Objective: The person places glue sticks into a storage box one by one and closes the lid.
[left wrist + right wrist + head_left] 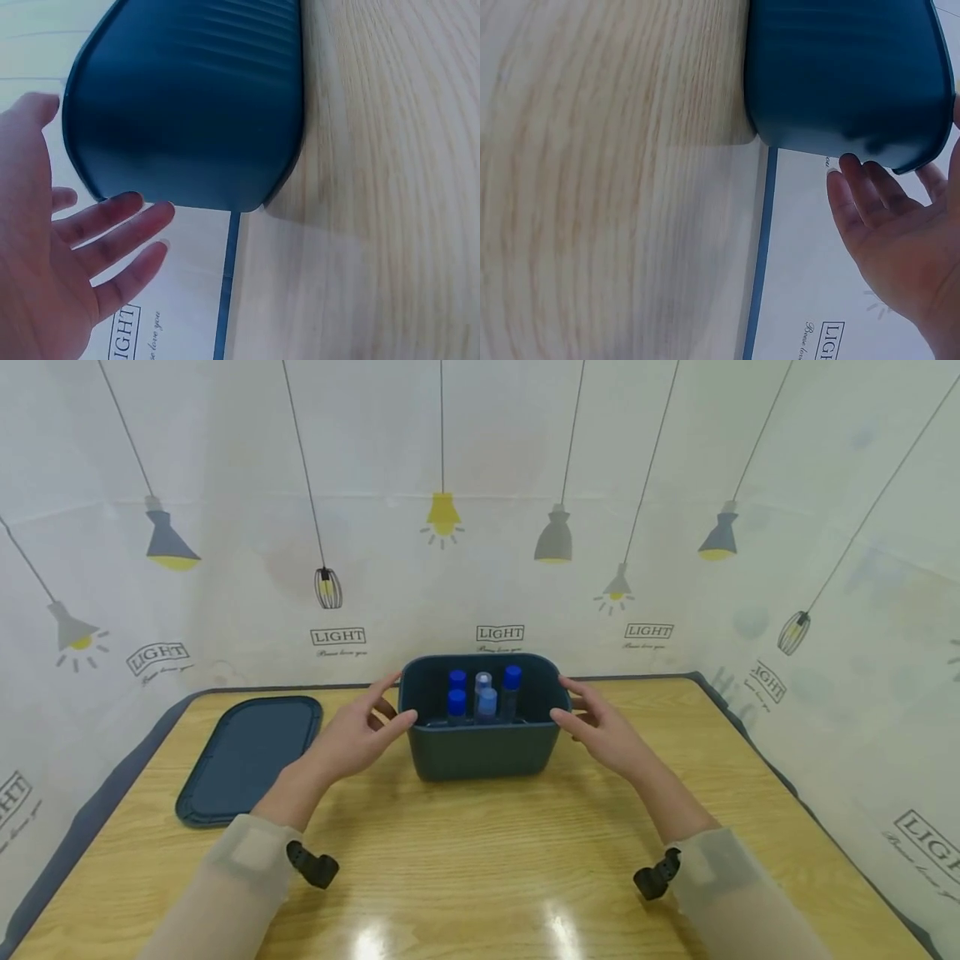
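Note:
A dark blue-green plastic bin (483, 753) stands upright on the table near its back edge. Inside it are several slim clear tubes with blue caps (512, 677), and one tube with a pale top (483, 680); their lower parts are hidden by the front wall. My left hand (355, 731) is at the bin's left end, its fingers loosely spread beside the wall in the left wrist view. At the opposite end is my right hand (606, 735), with thumb and index finger by the rim and the other fingers extended near the end wall (847, 82).
A flat dark blue lid (255, 760) with rounded corners lies on the wooden table (465, 860) to the left, partly behind my left forearm. A white cloth backdrop (495, 585) printed with lamps rises behind and beside the table. Each wrist wears a black camera mount (313, 865).

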